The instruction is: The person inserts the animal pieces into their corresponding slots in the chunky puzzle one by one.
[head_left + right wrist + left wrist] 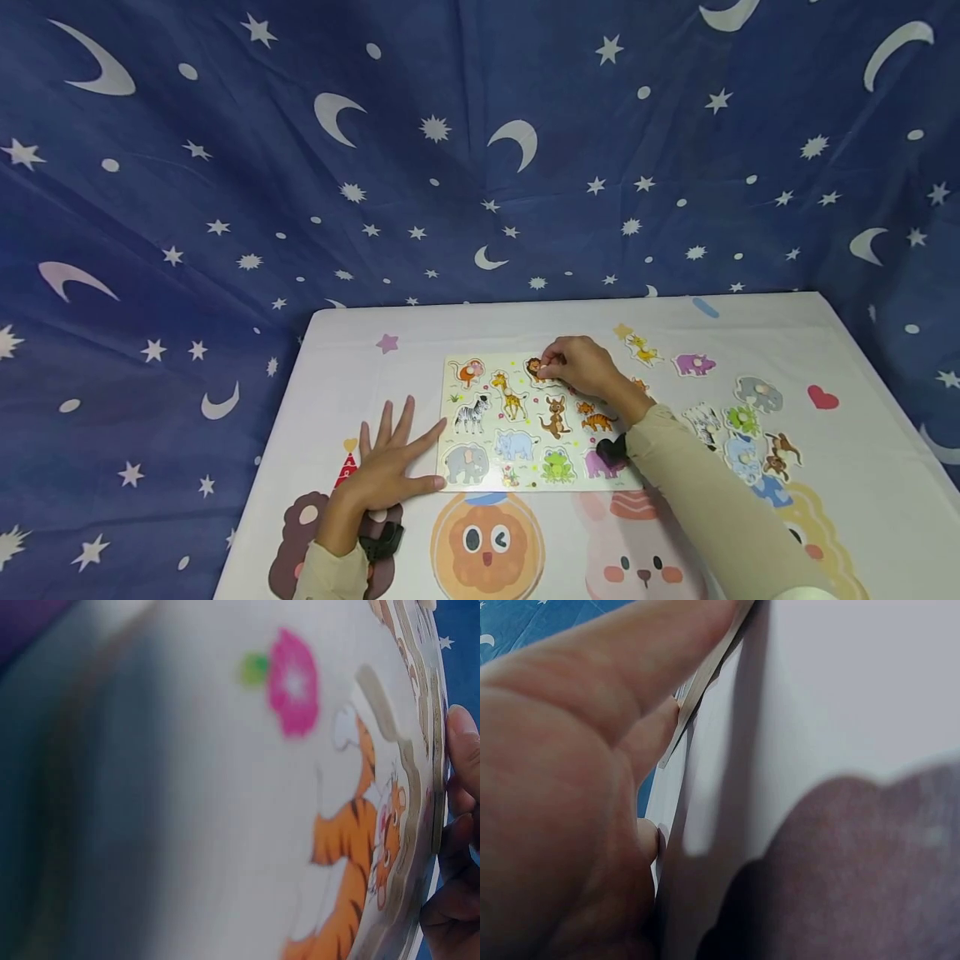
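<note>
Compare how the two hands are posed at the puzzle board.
The left hand lies flat on the table with fingers spread, its fingertips against the puzzle board edge; the right hand is curled, pinching the lion piece at the board's top. The left holds nothing; the right grips a piece. Both wear beige sleeves.

backdrop: blue cloth (480, 150), white moons and stars, hung well beyond the fingertips
table cover: white sheet (525, 321) with cartoon prints
star print: pink (387, 342), beyond the left fingertips
lion face print: orange (486, 546), near edge, between the wrists
rabbit print: pink (637, 558), under the right forearm
heart print: red (822, 397), well right of the right fingers
</note>
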Motion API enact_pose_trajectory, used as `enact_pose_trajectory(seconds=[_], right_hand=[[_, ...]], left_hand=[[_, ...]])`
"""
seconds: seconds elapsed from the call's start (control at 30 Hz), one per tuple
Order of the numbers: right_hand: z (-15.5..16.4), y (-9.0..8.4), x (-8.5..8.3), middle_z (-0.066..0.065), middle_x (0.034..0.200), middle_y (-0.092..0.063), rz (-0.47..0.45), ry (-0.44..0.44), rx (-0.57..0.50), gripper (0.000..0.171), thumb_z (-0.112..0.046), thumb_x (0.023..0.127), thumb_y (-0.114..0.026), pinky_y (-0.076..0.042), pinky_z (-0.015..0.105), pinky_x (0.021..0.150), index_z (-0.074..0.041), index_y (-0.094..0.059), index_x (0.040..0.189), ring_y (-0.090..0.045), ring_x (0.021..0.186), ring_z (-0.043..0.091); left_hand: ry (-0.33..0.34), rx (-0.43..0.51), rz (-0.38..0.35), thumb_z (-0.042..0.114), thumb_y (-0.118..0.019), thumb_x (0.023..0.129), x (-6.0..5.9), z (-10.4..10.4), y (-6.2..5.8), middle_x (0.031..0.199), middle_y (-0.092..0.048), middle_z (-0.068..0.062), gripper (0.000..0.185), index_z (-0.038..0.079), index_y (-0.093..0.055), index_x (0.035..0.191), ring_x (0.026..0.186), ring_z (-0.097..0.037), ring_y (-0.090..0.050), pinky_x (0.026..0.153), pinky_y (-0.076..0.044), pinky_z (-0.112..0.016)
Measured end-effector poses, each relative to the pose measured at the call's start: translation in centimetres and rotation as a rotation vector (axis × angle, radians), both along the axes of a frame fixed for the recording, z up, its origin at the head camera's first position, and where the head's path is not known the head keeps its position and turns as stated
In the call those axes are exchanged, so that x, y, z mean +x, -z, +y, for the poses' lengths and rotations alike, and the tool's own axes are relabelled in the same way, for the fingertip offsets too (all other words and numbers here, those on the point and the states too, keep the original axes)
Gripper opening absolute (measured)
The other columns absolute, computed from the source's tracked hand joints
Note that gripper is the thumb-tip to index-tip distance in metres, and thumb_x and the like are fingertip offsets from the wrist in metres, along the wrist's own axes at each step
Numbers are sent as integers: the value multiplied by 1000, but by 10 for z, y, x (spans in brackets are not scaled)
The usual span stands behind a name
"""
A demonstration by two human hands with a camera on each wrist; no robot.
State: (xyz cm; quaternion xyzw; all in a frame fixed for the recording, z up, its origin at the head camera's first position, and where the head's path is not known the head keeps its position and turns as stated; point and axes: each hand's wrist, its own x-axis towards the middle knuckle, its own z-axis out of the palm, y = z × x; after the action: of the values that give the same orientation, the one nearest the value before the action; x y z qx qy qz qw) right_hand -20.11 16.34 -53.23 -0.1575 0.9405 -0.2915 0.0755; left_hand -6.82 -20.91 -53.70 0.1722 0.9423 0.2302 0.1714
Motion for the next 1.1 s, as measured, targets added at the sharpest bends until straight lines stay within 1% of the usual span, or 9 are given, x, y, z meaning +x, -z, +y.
enact_pose_trajectory(seconds=[0.17, 0.5, 0.83, 1.1], right_hand=[[-3, -2, -1, -9, 76, -62, -7, 9, 17, 16, -41, 87, -80, -42, 31, 65, -26, -73, 87, -53, 68, 11], [0, -5, -1, -8, 78, -62, -8, 4, 28, 16, -41, 88, -80, -42, 31, 64, -26, -72, 88, -54, 68, 11], [-3, -3, 0, -9, 78, -65, -15, 31, 44, 18, -43, 86, -81, -43, 31, 63, -26, -73, 88, -55, 69, 11], [-1, 0, 2, -9, 78, -64, -21, 28, 33, 20, -44, 84, -82, -42, 30, 63, -26, -74, 90, -54, 69, 11]], left_hand=[[-2, -9, -22, 69, -68, 84, -2, 0, -2, 172, 13, -11, 88, 42, -31, 159, 154, -46, 23, 113, 20, -74], [7, -18, -15, 68, -68, 85, -5, 0, -4, 172, 13, -12, 88, 42, -29, 159, 154, -47, 23, 113, 19, -75], [-3, -22, -23, 68, -69, 83, -3, 0, -3, 172, 13, -11, 88, 42, -30, 158, 154, -47, 23, 114, 20, -74], [10, -11, -23, 67, -69, 85, -2, 0, -4, 172, 12, -12, 88, 41, -30, 159, 154, -47, 22, 114, 19, -74]])
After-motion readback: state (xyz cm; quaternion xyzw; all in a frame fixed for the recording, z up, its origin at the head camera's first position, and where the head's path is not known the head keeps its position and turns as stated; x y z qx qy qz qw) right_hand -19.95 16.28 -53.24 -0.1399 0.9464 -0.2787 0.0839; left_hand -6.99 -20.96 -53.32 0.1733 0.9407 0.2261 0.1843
